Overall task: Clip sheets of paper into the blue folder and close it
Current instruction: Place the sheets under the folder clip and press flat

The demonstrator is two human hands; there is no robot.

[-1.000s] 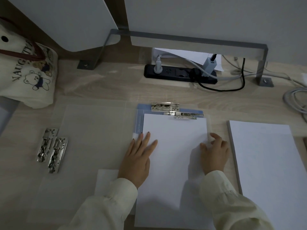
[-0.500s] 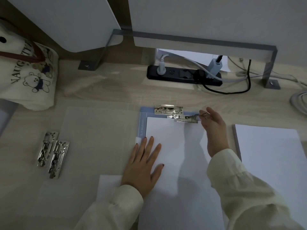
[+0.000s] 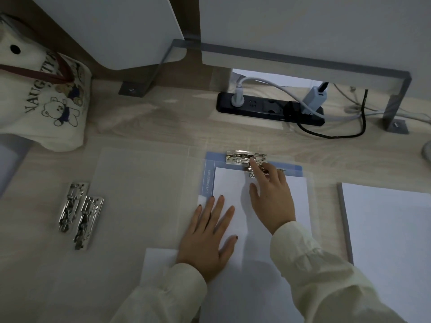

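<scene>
The open blue plastic folder [image 3: 208,180] lies flat in the middle of the pale wooden desk [image 3: 163,117], with a white sheet of paper [image 3: 233,183] on top of it. At the folder's top edge, toward 12 o'clock, sits the shiny silver metal clip [image 3: 245,157]. Its long side runs across, from 9 o'clock to 3 o'clock.

The right hand [image 3: 271,199] is the nearer one. Its pointing finger is stretched out and touches the clip, while the other fingers are loosely spread. It pinches nothing.

The left hand [image 3: 207,234] lies flat at the paper's 9 o'clock edge, fingers spread, holding the sheet down. The clip is well up from it, at about 1 o'clock.

I think the clip must be pressed shut next, and the right hand is placed for that.
</scene>
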